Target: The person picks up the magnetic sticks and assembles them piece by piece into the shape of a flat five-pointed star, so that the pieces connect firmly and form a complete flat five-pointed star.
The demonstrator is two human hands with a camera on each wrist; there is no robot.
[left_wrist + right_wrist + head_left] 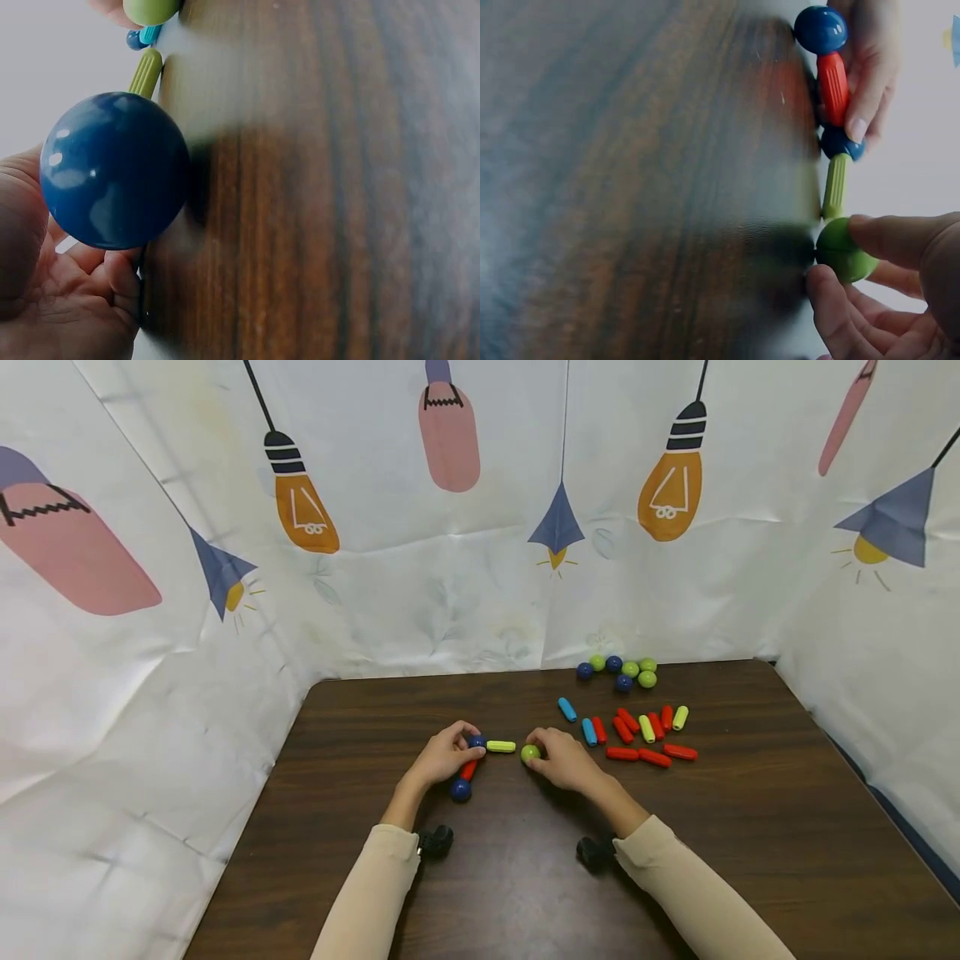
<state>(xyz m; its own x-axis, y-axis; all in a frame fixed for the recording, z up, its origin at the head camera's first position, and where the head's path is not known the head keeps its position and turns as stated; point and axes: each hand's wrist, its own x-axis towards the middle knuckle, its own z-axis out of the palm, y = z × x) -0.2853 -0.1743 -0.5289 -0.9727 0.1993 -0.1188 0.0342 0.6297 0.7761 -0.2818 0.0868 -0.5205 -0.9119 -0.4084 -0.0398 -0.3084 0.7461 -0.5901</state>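
My left hand (441,757) pinches a blue ball (477,742) between thumb and fingers. From that ball a yellow-green ribbed rod (501,747) points right, and a red rod (468,770) runs toward the front to a second blue ball (461,790). This second ball looms large in the left wrist view, hiding most of the red rod. With thumb and fingertips, my right hand (567,762) grips a green ball (530,753) just right of the yellow-green rod's free end. The right wrist view shows the green ball (841,251) close to the rod's tip (834,202).
Several loose rods lie right of my right hand: red rods (622,753), blue rods (589,732) and yellow-green rods (647,728). Behind them, blue balls (623,683) and green balls (647,679) cluster at the far edge of the brown table (360,710), against a printed cloth (480,585).
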